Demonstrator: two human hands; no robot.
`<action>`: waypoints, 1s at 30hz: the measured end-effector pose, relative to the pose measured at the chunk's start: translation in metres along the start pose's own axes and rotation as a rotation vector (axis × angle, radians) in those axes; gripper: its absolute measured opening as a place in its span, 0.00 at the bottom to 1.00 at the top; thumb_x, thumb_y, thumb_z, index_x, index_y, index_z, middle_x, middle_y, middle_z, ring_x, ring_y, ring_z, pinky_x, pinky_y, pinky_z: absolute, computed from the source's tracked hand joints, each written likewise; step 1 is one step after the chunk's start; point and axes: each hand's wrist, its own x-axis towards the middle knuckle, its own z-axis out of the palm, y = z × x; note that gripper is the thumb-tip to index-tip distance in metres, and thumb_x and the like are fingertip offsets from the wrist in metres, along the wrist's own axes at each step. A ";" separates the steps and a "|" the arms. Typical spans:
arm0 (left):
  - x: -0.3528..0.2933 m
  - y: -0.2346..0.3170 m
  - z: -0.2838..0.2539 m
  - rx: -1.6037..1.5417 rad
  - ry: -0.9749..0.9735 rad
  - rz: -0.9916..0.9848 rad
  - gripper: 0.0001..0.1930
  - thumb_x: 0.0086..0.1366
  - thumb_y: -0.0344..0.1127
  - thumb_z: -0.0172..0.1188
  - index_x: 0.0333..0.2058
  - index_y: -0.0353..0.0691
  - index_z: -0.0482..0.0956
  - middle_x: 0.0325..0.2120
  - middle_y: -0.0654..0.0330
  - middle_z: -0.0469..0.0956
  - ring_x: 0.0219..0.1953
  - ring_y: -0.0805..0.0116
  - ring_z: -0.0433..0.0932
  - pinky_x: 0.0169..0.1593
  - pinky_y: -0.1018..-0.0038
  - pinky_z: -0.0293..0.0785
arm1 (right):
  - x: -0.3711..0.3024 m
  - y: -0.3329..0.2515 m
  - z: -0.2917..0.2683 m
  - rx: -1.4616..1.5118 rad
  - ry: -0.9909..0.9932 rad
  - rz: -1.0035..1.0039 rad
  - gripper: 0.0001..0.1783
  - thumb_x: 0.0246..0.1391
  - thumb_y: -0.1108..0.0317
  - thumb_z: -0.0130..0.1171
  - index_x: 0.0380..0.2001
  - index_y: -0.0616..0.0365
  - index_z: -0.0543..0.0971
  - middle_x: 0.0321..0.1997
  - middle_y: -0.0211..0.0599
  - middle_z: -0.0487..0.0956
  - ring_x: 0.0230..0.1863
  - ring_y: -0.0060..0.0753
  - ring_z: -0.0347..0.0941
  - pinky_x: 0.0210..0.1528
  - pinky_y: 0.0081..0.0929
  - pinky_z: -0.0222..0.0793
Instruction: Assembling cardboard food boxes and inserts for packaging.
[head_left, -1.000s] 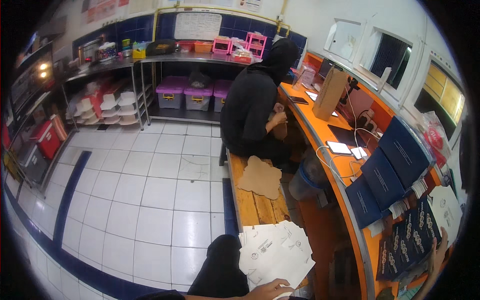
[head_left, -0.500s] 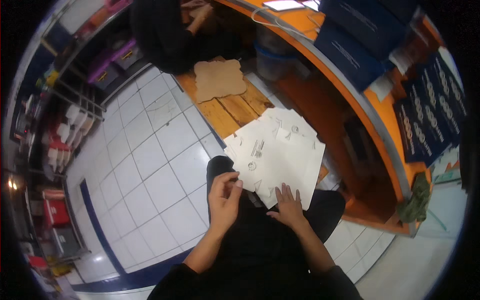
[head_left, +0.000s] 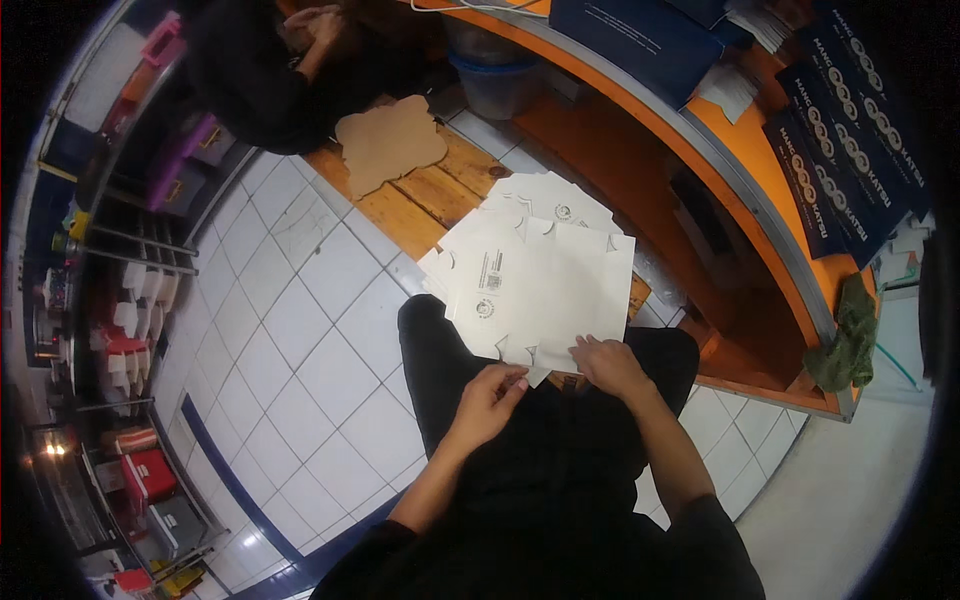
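We see both hands now drawn together at the near edge of the top white card (head_left: 565,280). Half a second ago the left hand (head_left: 485,402) was at the near left edge of the card with its thumb raised, and the right hand (head_left: 612,367) lay spread open on the white face. Now the left grip is pinched, thumb against fingertips, at what looks like a small flap (head_left: 538,377) on that edge. The right fingers have drawn in and bend at the edge beside it; we cannot tell whether that grip closes on the card or only presses it.

The top card lies over a fanned pile of similar white cards (head_left: 530,187), above the person's thighs and the near end of the wooden surface (head_left: 440,212). For the work in hand, we judge the change to be from laying a palm on the card to handling its edge and flap with the fingertips.

A wavy-edged brown sheet (head_left: 390,143) lies farther along the wooden surface, near a co-worker in dark clothing (head_left: 255,85). To the right, dark blue printed boxes (head_left: 845,150) rest on the orange surface (head_left: 748,138), well apart from both hands.
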 end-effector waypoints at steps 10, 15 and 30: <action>0.028 0.011 0.009 0.219 0.607 0.322 0.17 0.67 0.32 0.63 0.54 0.39 0.81 0.51 0.42 0.75 0.49 0.48 0.78 0.50 0.60 0.77 | -0.025 -0.025 -0.057 1.002 0.341 0.146 0.12 0.65 0.65 0.61 0.44 0.62 0.82 0.32 0.41 0.84 0.33 0.29 0.80 0.40 0.27 0.74; 0.056 0.044 0.009 0.268 0.540 0.514 0.18 0.63 0.28 0.67 0.52 0.43 0.84 0.57 0.39 0.70 0.53 0.45 0.75 0.55 0.60 0.74 | -0.026 -0.027 -0.056 1.260 0.271 0.142 0.12 0.65 0.67 0.61 0.45 0.65 0.81 0.32 0.38 0.84 0.33 0.20 0.76 0.40 0.24 0.73; 0.042 0.058 0.001 0.414 0.143 0.791 0.21 0.50 0.23 0.66 0.46 0.43 0.86 0.50 0.53 0.80 0.49 0.51 0.79 0.52 0.57 0.75 | -0.014 -0.060 -0.075 0.661 0.114 0.113 0.12 0.62 0.63 0.62 0.42 0.60 0.83 0.32 0.44 0.85 0.33 0.44 0.82 0.41 0.34 0.75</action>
